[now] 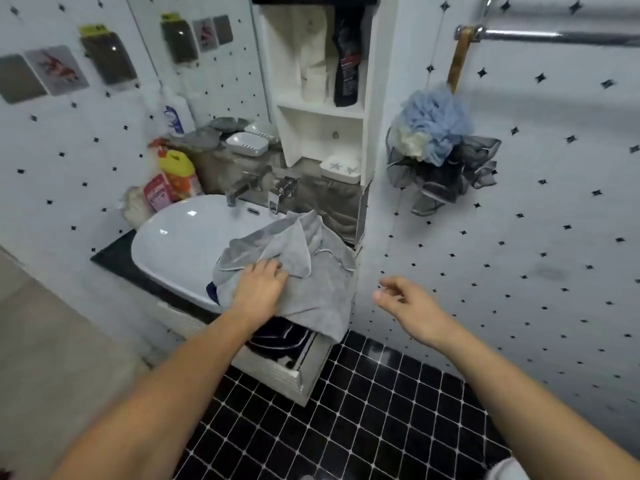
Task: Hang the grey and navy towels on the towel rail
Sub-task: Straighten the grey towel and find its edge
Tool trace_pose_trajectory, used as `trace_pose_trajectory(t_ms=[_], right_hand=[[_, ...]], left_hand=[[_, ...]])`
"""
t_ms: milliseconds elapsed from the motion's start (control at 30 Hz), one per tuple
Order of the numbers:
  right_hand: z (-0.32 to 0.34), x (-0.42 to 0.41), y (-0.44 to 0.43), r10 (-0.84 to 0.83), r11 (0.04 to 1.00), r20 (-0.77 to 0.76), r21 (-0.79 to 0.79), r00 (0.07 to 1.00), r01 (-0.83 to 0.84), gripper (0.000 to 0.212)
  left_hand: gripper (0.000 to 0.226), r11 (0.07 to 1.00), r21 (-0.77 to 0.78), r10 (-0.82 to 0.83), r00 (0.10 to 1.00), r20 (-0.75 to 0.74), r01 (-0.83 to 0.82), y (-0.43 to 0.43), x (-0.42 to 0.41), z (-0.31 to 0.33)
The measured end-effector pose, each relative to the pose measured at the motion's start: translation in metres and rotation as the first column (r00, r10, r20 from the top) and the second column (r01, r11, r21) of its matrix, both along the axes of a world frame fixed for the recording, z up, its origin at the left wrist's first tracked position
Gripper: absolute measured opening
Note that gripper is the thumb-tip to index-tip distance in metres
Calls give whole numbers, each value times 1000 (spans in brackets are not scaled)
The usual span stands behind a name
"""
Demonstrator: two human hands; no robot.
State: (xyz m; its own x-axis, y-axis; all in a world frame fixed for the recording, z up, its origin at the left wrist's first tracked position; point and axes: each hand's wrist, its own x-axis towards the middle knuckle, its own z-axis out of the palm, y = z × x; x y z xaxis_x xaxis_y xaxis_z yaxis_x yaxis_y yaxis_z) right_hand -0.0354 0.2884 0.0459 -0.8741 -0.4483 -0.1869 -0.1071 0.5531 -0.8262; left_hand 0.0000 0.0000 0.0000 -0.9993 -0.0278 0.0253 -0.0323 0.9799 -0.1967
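Grey terry cloth, soft and crumpled into loose folds with a pale piped edge, makes up the grey towel [311,268], which is heaped over the right rim of the white sink [180,244] and spills down over the front of the bench [114,258]. It is pressed under the left hand [261,289], whose grip is closed on a fold of the cloth. Beneath it a dark, smoother bundle, the navy towel [277,337], is seen partly hidden, hanging over an open white drawer [294,375]. The right hand [408,306] is held apart in the air, its grip open with fingers loosely curled and nothing in it. High on the right wall the chrome towel rail [540,37] is mounted, round and shiny, well apart from both towels. From its left end a blue and cream mesh sponge [433,123] and a dark net pouch [446,171] are hung. A white open shelf unit [367,109] stands between sink and rail. Glossy black square floor tiles [363,410] lie below
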Motion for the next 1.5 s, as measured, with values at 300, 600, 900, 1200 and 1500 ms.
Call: trace_pose_trajectory(t_ms=[300, 600, 900, 1200, 1500], right_hand=[[-42, -63, -79, -41, 997, 109, 72, 993, 33, 49], [5, -91, -111, -174, 854, 335, -417, 926, 311, 29], [60, -68, 18, -405, 704, 103, -600, 909, 381, 12], [127, -42, 194, -234, 872, -69, -455, 970, 178, 6], [158, -52, 303, -203, 930, -126, -336, 971, 151, 24]], left_hand=[[46, 998, -43, 42, 997, 60, -39, -53, -111, -36], [24, 263, 920, -197, 950, -242, 289, 16, -126, 54], [46, -345, 927, -195, 978, 79, -143, 140, -113, 95], [43, -372, 895, -412, 908, 78, -246, 282, -125, 175], [12, -459, 882, -242, 970, -3, -111, 399, -152, 219]])
